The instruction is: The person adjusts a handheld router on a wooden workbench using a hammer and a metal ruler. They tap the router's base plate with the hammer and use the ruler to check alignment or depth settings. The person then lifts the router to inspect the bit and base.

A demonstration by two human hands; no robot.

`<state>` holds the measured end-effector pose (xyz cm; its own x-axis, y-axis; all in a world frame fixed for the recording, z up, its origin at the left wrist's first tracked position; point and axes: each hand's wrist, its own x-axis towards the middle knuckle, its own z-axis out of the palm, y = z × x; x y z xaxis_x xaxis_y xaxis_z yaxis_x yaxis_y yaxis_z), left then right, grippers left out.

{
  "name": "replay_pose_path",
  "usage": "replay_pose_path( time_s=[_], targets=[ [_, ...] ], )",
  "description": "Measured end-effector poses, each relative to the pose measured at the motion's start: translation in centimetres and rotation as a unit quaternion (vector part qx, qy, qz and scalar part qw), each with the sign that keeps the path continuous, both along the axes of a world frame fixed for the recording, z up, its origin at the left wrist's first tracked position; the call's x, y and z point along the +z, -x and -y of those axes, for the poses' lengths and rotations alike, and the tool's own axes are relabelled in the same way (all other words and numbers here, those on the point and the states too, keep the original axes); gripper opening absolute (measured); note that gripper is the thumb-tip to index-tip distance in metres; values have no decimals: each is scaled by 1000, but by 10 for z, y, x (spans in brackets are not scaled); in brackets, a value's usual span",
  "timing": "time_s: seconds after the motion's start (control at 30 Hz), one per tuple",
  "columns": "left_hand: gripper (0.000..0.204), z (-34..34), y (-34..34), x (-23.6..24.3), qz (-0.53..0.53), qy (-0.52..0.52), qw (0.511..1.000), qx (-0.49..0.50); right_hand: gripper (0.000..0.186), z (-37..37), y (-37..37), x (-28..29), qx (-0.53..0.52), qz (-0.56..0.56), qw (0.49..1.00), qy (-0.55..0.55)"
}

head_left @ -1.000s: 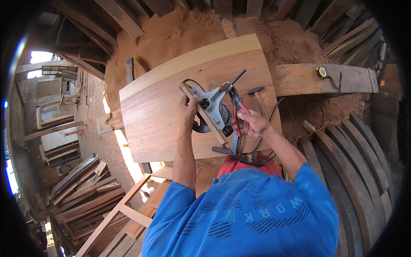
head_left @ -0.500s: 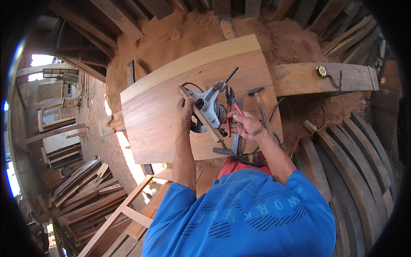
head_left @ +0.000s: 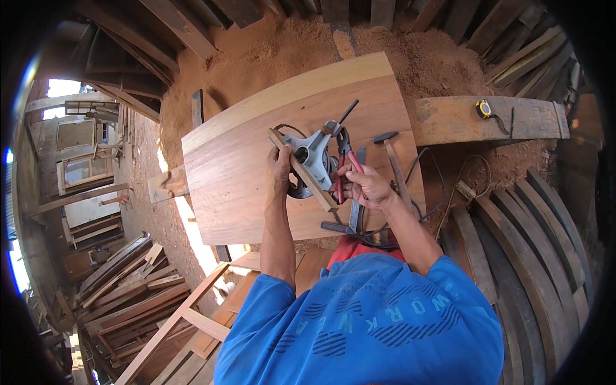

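Observation:
A router (head_left: 312, 155) with a pale metal base is tilted over a broad wooden panel (head_left: 224, 186). A narrow wooden strip (head_left: 316, 185) lies across its base. My left hand (head_left: 278, 163) is closed around the strip's upper left part, at the router's edge. My right hand (head_left: 371, 187) grips pliers (head_left: 356, 162) by their red handles. The dark jaws are up against the rod end of the router base; whether they pinch anything is too small to tell. Right of my right hand lies a hammer (head_left: 385, 137) with a wooden handle. A metal square (head_left: 353, 219) rests near the panel's front edge.
A plank (head_left: 455, 122) extends right from the panel, with a yellow tape measure (head_left: 482, 109) on it. A black cord (head_left: 443, 186) loops off the right side. Curved boards (head_left: 532, 244) stand at right, stacked lumber (head_left: 138, 289) at left. Sawdust (head_left: 256, 58) covers the far ground.
The pliers have moved slightly up and left, their jaws now closer together and against the router's rod end. My left hand keeps its hold on the strip.

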<state>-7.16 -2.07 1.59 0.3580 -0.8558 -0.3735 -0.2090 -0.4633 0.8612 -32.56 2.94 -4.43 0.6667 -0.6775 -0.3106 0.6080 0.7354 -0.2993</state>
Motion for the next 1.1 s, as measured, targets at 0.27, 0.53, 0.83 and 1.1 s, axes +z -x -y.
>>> replay_pose_path(
  time_s=[0.27,0.53,0.83,1.1],
  targets=[
    [35,-1,1,1,7,4,1000,-13,30,-5,-6,-11,-8,97,993,-68],
    [35,-3,4,5,25,-1,999,-22,34,-5,1,-8,-1,73,995,-66],
    [33,-5,4,-1,20,10,1000,-22,36,-8,6,-13,17,98,993,-69],
    [30,-9,5,-3,32,28,998,-34,36,-10,16,-15,35,81,994,-64]
  ],
)
